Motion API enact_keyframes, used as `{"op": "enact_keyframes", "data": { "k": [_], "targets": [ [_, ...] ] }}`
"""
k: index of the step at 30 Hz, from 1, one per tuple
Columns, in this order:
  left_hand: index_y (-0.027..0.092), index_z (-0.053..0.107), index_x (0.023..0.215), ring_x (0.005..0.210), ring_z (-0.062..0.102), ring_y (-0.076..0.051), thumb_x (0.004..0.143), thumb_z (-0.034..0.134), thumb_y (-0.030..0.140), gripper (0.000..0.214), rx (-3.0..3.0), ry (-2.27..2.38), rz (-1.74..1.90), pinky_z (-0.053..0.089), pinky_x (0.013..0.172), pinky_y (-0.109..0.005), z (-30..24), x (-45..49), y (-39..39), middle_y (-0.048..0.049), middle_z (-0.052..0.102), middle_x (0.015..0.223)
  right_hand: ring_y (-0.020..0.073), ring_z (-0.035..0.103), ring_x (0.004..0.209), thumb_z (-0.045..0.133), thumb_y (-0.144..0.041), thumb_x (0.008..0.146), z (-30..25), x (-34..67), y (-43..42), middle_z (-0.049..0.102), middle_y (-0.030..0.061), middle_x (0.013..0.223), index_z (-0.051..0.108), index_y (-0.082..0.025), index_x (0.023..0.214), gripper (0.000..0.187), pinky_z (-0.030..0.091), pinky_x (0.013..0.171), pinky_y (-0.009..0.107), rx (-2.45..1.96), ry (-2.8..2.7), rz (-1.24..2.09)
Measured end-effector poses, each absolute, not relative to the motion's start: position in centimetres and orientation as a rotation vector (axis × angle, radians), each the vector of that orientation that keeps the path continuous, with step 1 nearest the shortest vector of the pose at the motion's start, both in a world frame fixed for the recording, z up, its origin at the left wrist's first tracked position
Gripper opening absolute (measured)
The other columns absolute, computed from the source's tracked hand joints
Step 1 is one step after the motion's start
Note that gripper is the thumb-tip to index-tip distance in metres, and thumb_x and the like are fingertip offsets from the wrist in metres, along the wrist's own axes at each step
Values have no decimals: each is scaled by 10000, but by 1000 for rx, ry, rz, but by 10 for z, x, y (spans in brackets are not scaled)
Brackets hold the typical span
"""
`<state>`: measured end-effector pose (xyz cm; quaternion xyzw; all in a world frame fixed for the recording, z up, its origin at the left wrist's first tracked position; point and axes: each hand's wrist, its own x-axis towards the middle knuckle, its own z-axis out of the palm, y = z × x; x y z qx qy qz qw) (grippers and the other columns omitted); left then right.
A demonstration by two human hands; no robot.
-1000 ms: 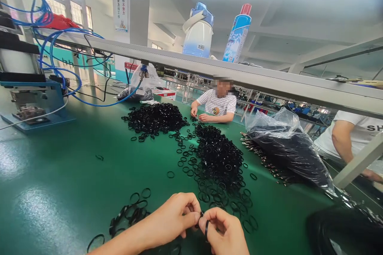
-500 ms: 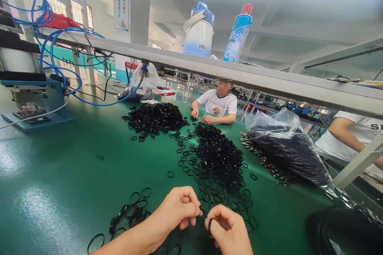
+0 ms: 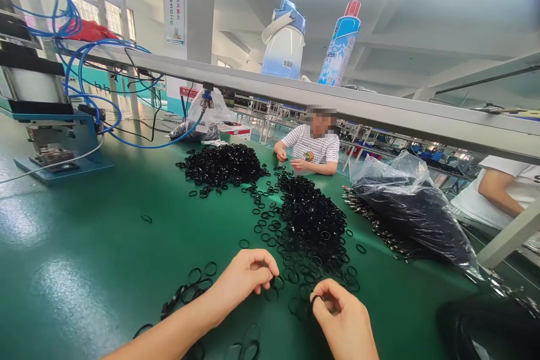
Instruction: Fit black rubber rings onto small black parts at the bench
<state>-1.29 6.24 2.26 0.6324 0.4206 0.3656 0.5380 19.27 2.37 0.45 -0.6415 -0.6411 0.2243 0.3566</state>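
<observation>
My left hand (image 3: 247, 273) is closed in a pinch above the near edge of the ring pile, with a small black ring (image 3: 275, 280) at its fingertips. To its right, my right hand (image 3: 343, 315) also has thumb and forefinger together; a black band (image 3: 314, 301) loops at the thumb tip. The two hands are apart. Beyond them spreads a long pile of black rings (image 3: 312, 216), with loose rings scattered along its near side. More black rings (image 3: 194, 287) lie beside my left forearm, partly hidden by it.
A second ring heap (image 3: 223, 166) lies farther back on the green table (image 3: 105, 236). A blue press (image 3: 63, 146) with hoses stands left. At right lie a plastic bag of black cords (image 3: 409, 208) and a dark coil (image 3: 485, 320). A co-worker (image 3: 314, 146) sits opposite, handling rings.
My hands have moved apart: the left away and slightly left, the right to the right. The co-worker opposite has raised their hands from the table a little.
</observation>
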Motion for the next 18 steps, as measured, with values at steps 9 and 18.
{"op": "enact_keyframes", "data": {
  "k": [9, 18],
  "targets": [
    [268, 662, 995, 800, 579, -160, 793, 489, 241, 267, 1996, 1247, 672, 413, 730, -252, 50, -41, 70, 14, 655, 910, 171, 548, 972, 303, 22, 695, -5, 211, 26, 627, -11, 950, 486, -195, 567, 311, 414, 754, 277, -1589, -2087, 39],
    [226, 670, 702, 735, 562, -241, 433, 748, 174, 285, 2028, 1639, 264, 344, 563, -256, 64, -106, 91, -19, 622, 782, 212, 579, 783, 424, -209, 836, 5, 210, 22, 577, 1, 837, 514, -256, 774, 119, 445, 619, 324, -1726, -2137, -90]
  ]
}}
